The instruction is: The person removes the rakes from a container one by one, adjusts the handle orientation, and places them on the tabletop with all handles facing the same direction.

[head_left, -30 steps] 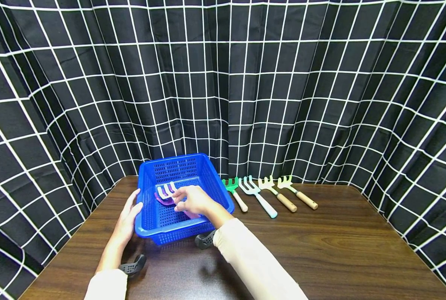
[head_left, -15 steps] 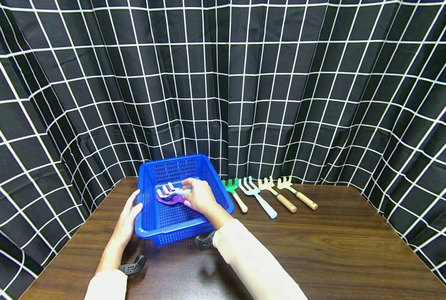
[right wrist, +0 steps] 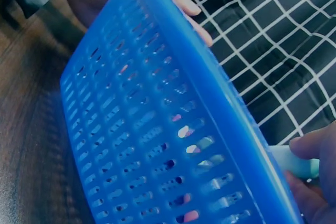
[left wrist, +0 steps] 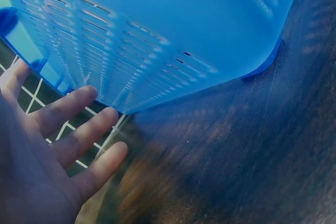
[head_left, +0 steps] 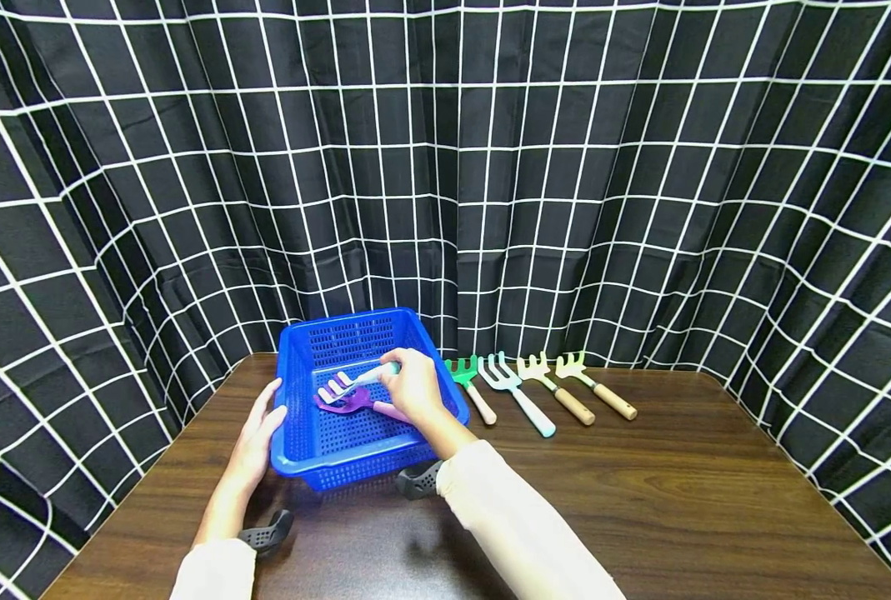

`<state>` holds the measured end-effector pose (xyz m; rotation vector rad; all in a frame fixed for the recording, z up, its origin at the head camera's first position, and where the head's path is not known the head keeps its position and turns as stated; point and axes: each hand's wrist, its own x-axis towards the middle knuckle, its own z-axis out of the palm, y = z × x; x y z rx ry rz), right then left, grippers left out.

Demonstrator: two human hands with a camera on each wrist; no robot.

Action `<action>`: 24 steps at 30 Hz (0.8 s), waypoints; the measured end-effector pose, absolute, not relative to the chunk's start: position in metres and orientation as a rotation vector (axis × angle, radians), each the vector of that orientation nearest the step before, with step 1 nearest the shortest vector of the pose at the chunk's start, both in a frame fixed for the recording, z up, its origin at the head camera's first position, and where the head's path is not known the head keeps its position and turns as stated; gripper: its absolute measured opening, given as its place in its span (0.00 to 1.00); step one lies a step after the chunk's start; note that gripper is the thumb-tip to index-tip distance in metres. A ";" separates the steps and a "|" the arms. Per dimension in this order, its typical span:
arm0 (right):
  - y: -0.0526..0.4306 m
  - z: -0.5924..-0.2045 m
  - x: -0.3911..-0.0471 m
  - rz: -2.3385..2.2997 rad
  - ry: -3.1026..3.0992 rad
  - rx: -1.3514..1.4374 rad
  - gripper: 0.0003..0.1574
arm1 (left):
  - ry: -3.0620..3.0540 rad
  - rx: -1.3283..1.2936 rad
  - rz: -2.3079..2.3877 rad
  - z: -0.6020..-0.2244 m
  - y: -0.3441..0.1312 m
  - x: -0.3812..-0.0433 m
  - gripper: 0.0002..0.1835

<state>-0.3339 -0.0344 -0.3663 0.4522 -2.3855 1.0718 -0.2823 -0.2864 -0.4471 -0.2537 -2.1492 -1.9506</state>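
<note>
The blue perforated basket [head_left: 355,457] stands on the table to the left. At its left rim rests my left hand [head_left: 250,437], fingers mostly straight against the outer wall; the left wrist view shows these fingers [left wrist: 86,137] spread. Inside the basket, my right hand [head_left: 417,390] pinches the handle end of a white and light-blue hand rake [head_left: 373,375]. Its tines [head_left: 334,388] point left, over a purple hand rake [head_left: 352,402] with a pink handle lying on the basket floor. The right wrist view shows the pale handle [right wrist: 293,161] between thumb and fingers, beyond the basket wall.
Right of the basket several hand rakes lie in a row: a green one [head_left: 463,372], a light-blue one [head_left: 526,405], and two [head_left: 568,403] with wooden handles. A black curtain [head_left: 565,167] with white grid lines hangs behind the dark wooden table [head_left: 678,492].
My right hand has moved right and slightly up from near the white rake's tines to its handle end, uncovering the purple rake. My left hand has stayed at the basket.
</note>
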 end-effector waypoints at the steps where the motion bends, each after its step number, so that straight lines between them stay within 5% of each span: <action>1: -0.033 -0.366 -0.334 1.087 -2.379 0.443 0.10 | -2.138 -0.263 -1.957 -0.448 -0.286 -0.282 0.28; 24: 0.013 -0.360 -0.312 1.698 -2.165 0.328 0.13 | -2.136 -0.260 -1.959 -0.448 -0.288 -0.283 0.28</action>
